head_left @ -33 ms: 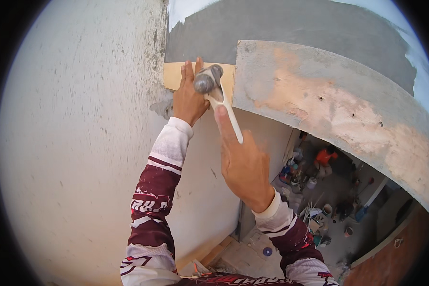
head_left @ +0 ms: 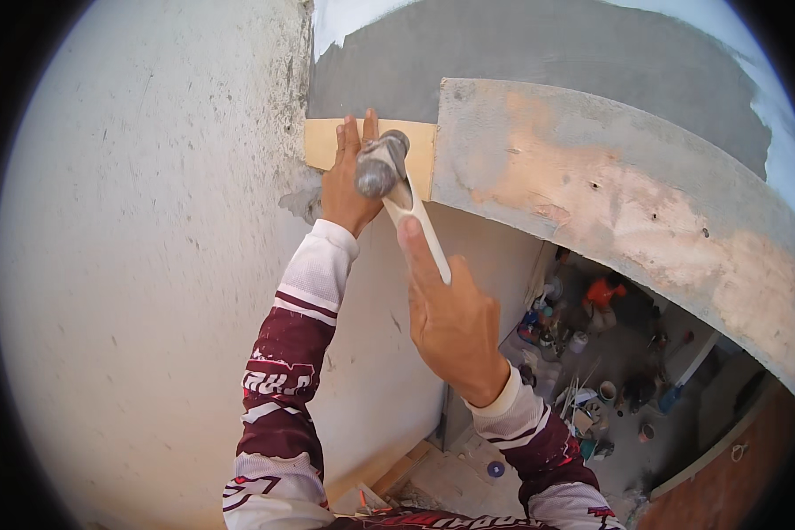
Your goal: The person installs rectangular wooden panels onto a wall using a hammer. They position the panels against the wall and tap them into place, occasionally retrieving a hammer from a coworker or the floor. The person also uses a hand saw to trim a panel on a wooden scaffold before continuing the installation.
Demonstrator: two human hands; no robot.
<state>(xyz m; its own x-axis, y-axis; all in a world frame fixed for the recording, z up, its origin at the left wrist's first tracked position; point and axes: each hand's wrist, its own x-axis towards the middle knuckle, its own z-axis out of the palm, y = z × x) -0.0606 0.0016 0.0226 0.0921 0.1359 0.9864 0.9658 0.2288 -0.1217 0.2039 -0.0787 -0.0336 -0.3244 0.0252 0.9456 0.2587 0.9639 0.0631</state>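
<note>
Coming up from the bottom of the frame are two arms in dark red and white sleeves. The right hand (head_left: 450, 322) sits in the middle of the frame. Its grip is closed around the white handle of a hammer (head_left: 396, 190), with the first finger laid straight along the handle. The grey metal head of the hammer is a bit above the middle, right in front of the left hand's fingers.

The left hand (head_left: 346, 181) is a little higher and to the left. Its fingers are spread flat and pressed on a small pale wooden piece (head_left: 420, 150). That hand pinches nothing; it just pushes on the wood. The wooden piece lies against the wall, just under a patch of dark grey wet plaster (head_left: 539, 49) at the top of the frame.

Touching the right end of the small wood is a long plank (head_left: 627, 203) smeared with grey and tan. It bends down to the right side of the frame.

A big pale rough wall (head_left: 150, 265) fills the left half.

Far below, in the lower right, is a floor (head_left: 623, 353) with buckets and tools on it. A person in an orange top (head_left: 602, 293) is down there.
</note>
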